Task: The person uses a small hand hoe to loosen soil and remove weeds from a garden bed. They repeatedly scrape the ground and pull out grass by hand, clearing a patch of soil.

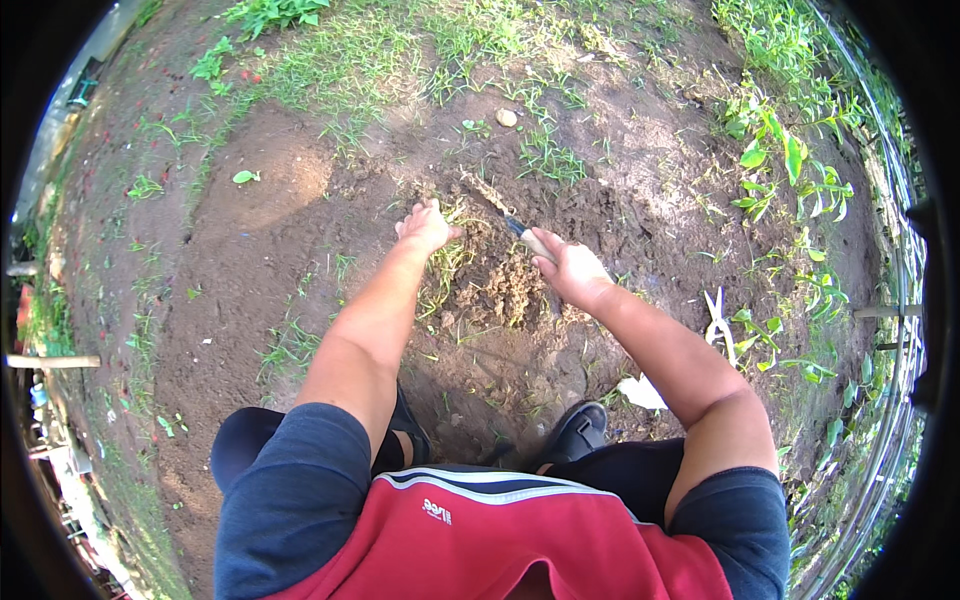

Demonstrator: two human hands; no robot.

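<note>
My right hand (pixel 572 268) is wrapped round the pale handle of a hand trowel (pixel 516 226). Its narrow, mud-caked blade points up and left over the soil. To the left, my left hand (pixel 427 228) is closed at the edge of a clump of yellowish grass (pixel 452 262), its thumb toward the stems. The fingertips are partly hidden, but the hand appears to grip some of this grass. Between my hands and just below them lies loose, crumbly dug soil (pixel 505 285).
Pale-handled pruning shears (pixel 717 325) lie on the ground beyond my right forearm, near a white scrap (pixel 642 392). A round stone (pixel 506 118) sits farther ahead. Leafy plants (pixel 790 160) grow along the right, with grass patches (pixel 350 75) at the far side. My shoe (pixel 580 430) stands close below.
</note>
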